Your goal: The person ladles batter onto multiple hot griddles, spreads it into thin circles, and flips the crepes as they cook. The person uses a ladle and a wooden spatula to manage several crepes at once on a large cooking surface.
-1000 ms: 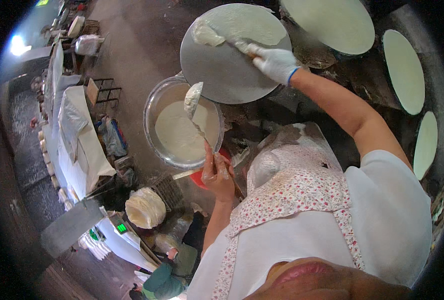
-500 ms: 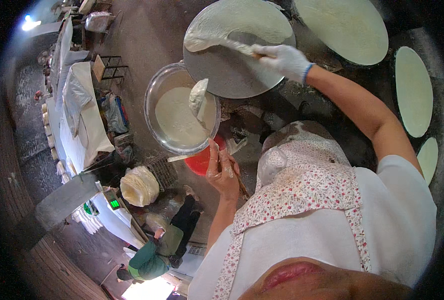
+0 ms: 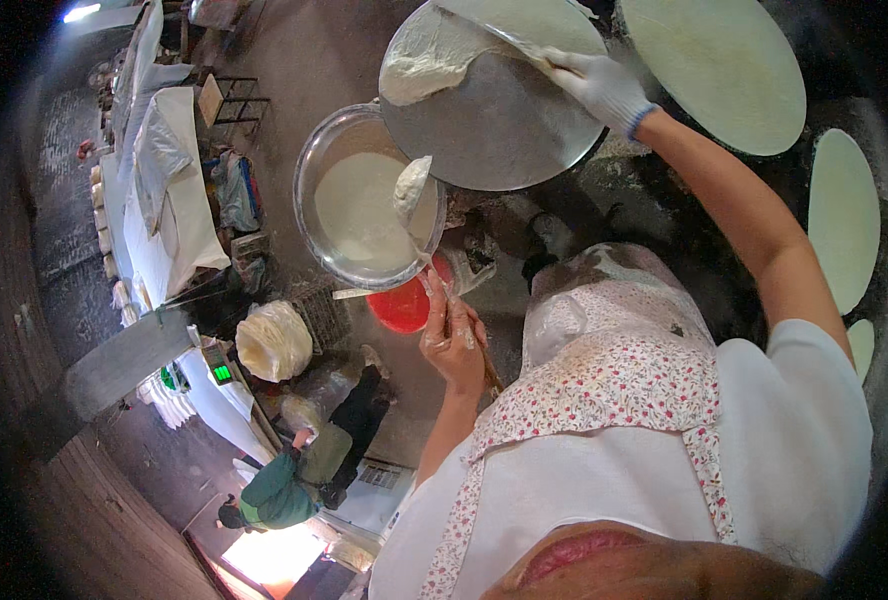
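Observation:
My right hand (image 3: 600, 92), in a white knit glove, is closed round the handle of a long spreader (image 3: 494, 32). The blade lies along wet batter (image 3: 426, 62) toward the far side of a large round griddle (image 3: 514, 130), whose near part shows bare grey metal. My bare left hand (image 3: 454, 337), smudged with batter, grips the handle of a ladle (image 3: 411, 187). The ladle's batter-coated bowl is over a metal basin (image 3: 304, 215) of pale batter (image 3: 359, 215). Beneath the basin's near side, a red container (image 3: 401, 308) shows in part.
More round griddles carry pale sheets, one at far right (image 3: 719, 75) and one at right (image 3: 844, 220). Bagged flat rounds (image 3: 274, 342) stand at left, near a co-worker in green (image 3: 279, 492). A cloth-covered table (image 3: 179, 225) and a stool (image 3: 226, 103) lie farther left.
My right hand has moved away from me and slightly right, sweeping the spreader toward the griddle's far edge. My left hand and the ladle keep nearly the same place by the basin.

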Demonstrator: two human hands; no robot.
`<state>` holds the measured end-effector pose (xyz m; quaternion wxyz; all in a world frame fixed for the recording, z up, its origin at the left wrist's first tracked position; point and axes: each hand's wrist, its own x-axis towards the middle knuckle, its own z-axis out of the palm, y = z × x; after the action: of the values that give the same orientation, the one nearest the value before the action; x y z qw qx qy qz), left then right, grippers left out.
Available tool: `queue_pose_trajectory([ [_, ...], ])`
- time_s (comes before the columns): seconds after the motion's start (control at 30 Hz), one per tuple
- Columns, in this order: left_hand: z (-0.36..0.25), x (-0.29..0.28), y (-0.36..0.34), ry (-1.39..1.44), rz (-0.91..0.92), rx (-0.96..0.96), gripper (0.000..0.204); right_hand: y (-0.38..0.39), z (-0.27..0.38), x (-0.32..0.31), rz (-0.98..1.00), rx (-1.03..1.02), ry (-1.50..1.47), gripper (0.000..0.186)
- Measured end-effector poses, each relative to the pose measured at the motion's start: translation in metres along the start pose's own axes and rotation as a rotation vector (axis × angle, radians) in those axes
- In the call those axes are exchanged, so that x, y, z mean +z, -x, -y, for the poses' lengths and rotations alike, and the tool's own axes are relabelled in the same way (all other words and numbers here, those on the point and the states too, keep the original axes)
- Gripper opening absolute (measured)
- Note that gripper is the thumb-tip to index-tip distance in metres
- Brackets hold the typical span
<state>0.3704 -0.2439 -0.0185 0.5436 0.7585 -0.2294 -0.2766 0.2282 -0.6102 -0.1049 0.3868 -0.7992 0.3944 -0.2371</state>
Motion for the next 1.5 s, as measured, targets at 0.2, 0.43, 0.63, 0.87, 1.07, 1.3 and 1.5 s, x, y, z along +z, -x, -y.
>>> queue_pose_trajectory([
  [0.2,0.002,0.006,0.0,-0.019,-0.04,-0.061,0.047,0.013,0.025,0.03,0.362,0.077,0.087,0.039],
  [0.43,-0.001,0.006,-0.002,-0.063,-0.029,-0.135,0.047,-0.041,-0.012,0.024,0.081,0.065,0.108,0.044],
  [0.63,0.004,0.005,-0.002,-0.005,-0.075,-0.206,0.047,0.011,-0.006,0.013,0.415,0.052,-0.058,0.043],
  [0.87,0.012,0.004,0.002,-0.058,-0.116,-0.257,0.048,-0.037,0.019,0.036,0.359,0.049,0.092,0.044],
  [1.07,0.016,0.001,-0.003,-0.165,-0.172,-0.253,0.047,0.001,-0.026,0.007,0.386,-0.095,-0.158,0.043],
  [1.3,0.004,0.018,-0.119,-0.162,-0.174,0.006,0.045,-0.036,0.01,0.03,0.474,-0.137,0.277,0.039],
  [1.5,0.037,0.03,-0.138,-0.037,-0.115,-0.015,0.046,-0.005,-0.055,-0.016,0.342,-0.085,0.011,0.037],
])
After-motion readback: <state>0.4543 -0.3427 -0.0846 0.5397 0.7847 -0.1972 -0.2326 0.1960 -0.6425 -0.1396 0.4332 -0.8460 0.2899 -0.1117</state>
